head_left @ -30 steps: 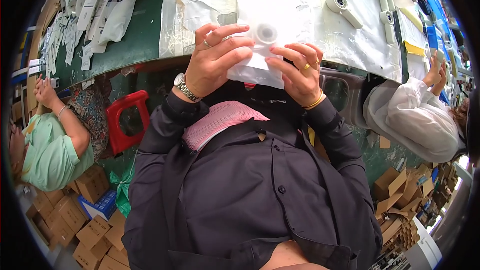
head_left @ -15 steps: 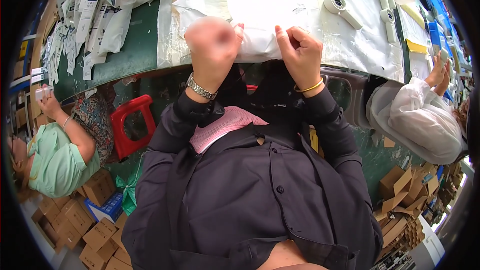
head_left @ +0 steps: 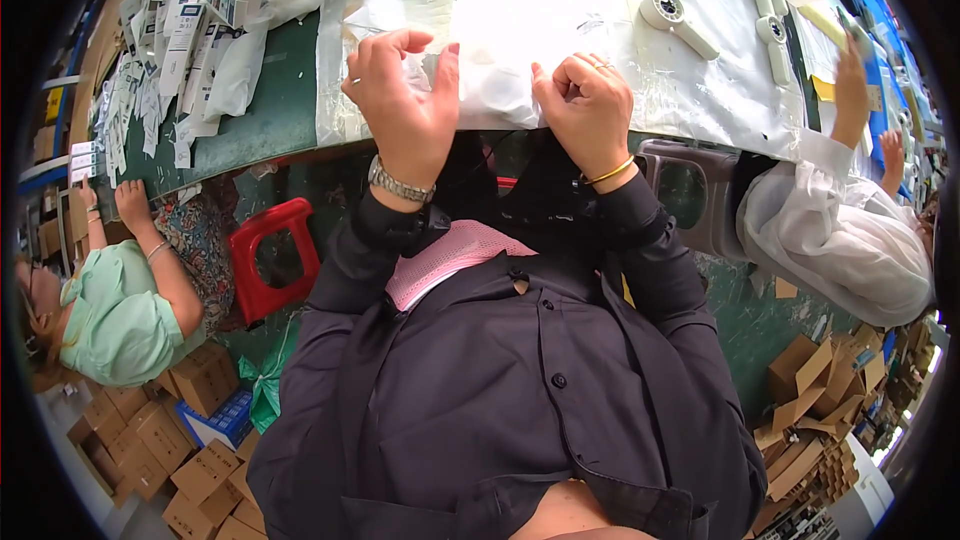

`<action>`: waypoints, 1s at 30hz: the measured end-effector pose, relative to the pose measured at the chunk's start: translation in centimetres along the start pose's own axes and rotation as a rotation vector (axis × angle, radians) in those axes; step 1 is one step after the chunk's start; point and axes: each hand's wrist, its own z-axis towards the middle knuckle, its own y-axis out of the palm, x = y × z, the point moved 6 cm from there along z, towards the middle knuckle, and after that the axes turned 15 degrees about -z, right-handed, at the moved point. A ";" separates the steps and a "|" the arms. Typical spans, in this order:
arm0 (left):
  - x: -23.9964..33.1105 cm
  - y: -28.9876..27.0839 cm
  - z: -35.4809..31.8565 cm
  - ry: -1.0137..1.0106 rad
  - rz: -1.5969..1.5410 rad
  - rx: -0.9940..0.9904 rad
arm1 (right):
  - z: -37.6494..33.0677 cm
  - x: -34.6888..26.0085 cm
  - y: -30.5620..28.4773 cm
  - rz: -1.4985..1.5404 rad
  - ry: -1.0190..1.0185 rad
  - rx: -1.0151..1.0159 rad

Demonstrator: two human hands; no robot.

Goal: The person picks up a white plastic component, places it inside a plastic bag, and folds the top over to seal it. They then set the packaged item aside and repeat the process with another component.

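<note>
My left hand [head_left: 405,100] is raised at the table's near edge, its thumb and fingers apart. To its right my right hand [head_left: 590,95] is closed, fingers curled in and thumb pointing up. Whatever it may pinch is hidden. Between both hands a whitish, crumpled, see-through plastic piece [head_left: 500,95] lies at the edge, hard to tell from the bright sheet under it. Beyond my right hand rests a white handheld fan [head_left: 662,10] with a round dark-centred head and a handle.
White sheeting [head_left: 735,90] covers the green table [head_left: 275,100]. Printed boxes and plastic bags [head_left: 195,40] are heaped at the left; more white fans [head_left: 772,35] line the right. One co-worker [head_left: 130,310] sits left, another [head_left: 830,230] right. A red stool [head_left: 270,255] stands below the table edge.
My left hand has opened, its fingers spreading from a closed shape. My right hand has shifted slightly left. Both co-workers have moved their arms.
</note>
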 end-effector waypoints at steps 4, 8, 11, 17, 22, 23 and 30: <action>4.0 1.3 -0.2 -0.027 -0.076 -0.345 | 0.1 -0.2 -0.1 -0.015 0.022 0.026; 3.4 2.5 -1.7 0.015 -0.069 -0.378 | 0.0 -0.2 0.1 0.002 0.028 0.045; 3.5 2.1 -1.5 -0.025 -0.063 -0.362 | -0.3 -0.2 -0.1 -0.006 0.038 0.043; -1.3 0.2 -1.4 -0.571 -0.523 -0.333 | -0.2 -0.3 0.1 -0.054 0.035 0.022; -6.0 -6.6 1.7 -0.516 -0.697 0.034 | -0.1 -0.3 0.1 -0.043 0.031 0.035; -6.6 -8.5 2.2 -0.443 -0.532 0.048 | -0.1 -0.3 0.1 -0.039 0.028 0.035; -11.1 -14.1 2.3 -0.274 0.266 0.088 | -0.1 0.0 -0.4 -0.066 0.038 0.067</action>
